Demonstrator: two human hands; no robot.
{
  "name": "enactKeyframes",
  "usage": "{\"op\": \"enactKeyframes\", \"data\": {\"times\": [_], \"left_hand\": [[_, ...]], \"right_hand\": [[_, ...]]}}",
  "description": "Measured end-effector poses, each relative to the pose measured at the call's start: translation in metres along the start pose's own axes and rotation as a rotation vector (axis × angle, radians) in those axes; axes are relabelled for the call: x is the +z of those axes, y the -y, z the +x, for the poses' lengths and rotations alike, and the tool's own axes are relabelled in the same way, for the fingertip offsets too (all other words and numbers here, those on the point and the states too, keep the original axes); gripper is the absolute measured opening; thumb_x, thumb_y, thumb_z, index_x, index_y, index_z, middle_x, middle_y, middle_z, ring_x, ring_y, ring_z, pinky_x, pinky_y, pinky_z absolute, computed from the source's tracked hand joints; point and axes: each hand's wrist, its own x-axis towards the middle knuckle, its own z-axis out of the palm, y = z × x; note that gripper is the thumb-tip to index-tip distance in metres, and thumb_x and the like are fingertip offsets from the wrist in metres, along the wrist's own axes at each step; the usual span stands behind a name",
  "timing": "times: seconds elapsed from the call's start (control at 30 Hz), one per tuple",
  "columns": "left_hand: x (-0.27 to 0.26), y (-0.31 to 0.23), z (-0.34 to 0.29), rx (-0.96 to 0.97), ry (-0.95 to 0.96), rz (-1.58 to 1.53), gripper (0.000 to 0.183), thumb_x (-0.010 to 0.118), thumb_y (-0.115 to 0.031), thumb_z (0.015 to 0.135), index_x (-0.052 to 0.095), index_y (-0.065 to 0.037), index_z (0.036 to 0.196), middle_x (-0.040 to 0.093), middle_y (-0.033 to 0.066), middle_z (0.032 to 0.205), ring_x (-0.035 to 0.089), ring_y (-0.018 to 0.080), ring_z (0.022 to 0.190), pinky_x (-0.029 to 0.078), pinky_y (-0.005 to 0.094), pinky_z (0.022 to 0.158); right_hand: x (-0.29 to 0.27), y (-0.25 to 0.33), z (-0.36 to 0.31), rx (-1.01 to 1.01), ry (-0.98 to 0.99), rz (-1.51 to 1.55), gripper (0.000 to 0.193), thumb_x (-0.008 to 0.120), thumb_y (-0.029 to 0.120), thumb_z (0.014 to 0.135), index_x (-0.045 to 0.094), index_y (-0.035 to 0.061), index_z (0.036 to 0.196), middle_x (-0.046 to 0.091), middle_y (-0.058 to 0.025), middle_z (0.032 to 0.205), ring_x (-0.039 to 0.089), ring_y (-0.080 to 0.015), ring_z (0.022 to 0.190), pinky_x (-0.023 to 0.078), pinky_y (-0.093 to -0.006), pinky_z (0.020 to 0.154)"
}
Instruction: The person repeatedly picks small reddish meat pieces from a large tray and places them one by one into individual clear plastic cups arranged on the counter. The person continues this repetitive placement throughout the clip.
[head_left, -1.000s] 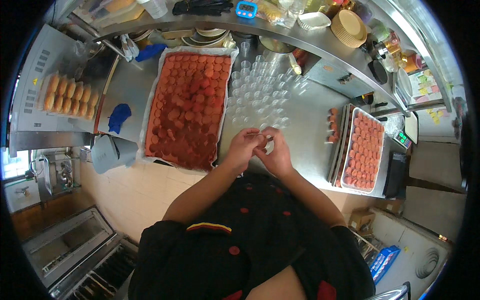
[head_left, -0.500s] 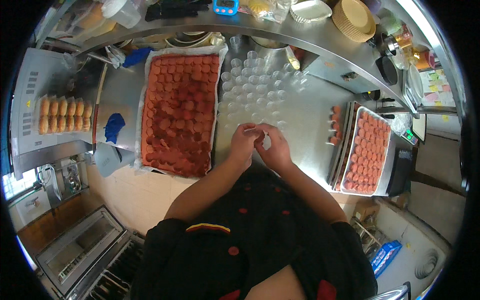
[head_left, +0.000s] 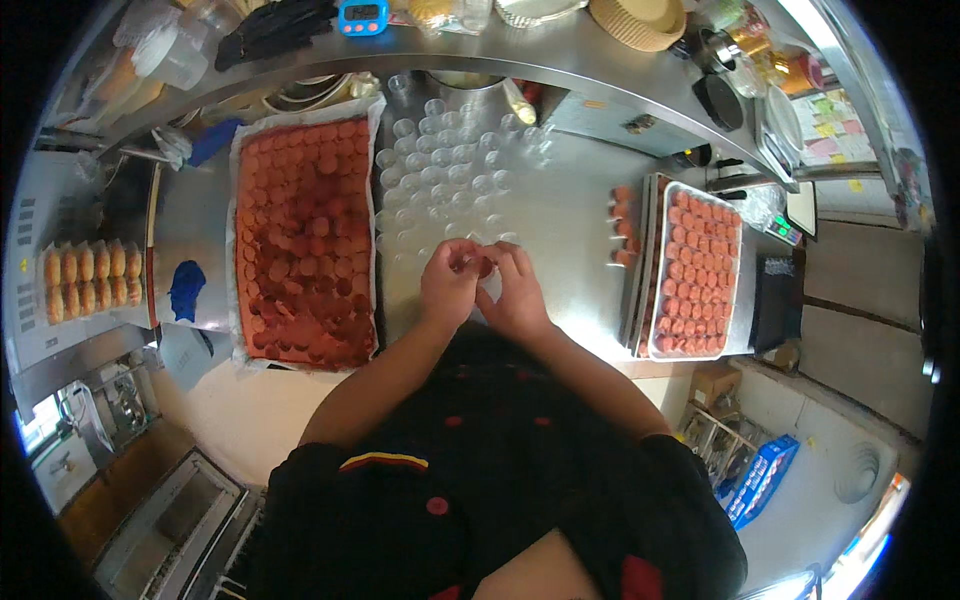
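At the near edge of the steel table, my left hand (head_left: 449,283) and my right hand (head_left: 516,288) meet with fingers curled together. Between the fingertips they hold a small dark red cake round (head_left: 486,268), partly covered by the fingers. A pale patch below it may be a clear cup; I cannot tell. Just beyond my hands stand several clear plastic cups (head_left: 440,158) in loose rows. To the left lies a large red sheet cake (head_left: 305,240) on paper, cut into rounds, with darker gaps in its middle and near part.
On the right, a white-rimmed tray (head_left: 697,275) carries rows of reddish rounds; more red rounds (head_left: 623,225) lie beside it. Packed buns (head_left: 92,285) and a blue cloth (head_left: 187,290) are at far left. A steel shelf (head_left: 450,50) crosses the back, holding a blue timer (head_left: 362,17).
The view has turned, so the table and everything on it appear farther left. My hands stay together at the near edge, the fingers slightly rearranged around the cake round.
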Motion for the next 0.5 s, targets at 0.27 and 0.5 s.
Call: {"op": "enactKeyframes", "data": {"times": [0.27,0.5], "left_hand": [[0.011,0.006,-0.011,0.013,0.223,0.244,0.037,0.068,-0.007,0.096,0.058,-0.002,0.131,0.070,0.0149,0.127,0.070,0.0224,0.109,0.058,0.0370,0.093],[-0.018,0.036,-0.011,-0.114,0.536,0.350,0.054,0.073,-0.027,0.097,0.055,-0.003,0.141,0.063,0.0168,0.138,0.061,0.0262,0.124,0.050,0.0402,0.106]], "right_hand": [[-0.018,-0.010,-0.028,0.126,0.002,0.047,0.056,0.077,0.003,0.081,0.056,0.0069,0.133,0.060,-0.0172,0.130,0.065,-0.0361,0.112,0.056,-0.0443,0.093],[-0.034,-0.187,-0.075,0.549,-0.191,-0.315,0.052,0.076,0.021,0.090,0.055,0.0058,0.135,0.067,-0.0145,0.124,0.066,-0.0333,0.109,0.054,-0.0459,0.097]]}}
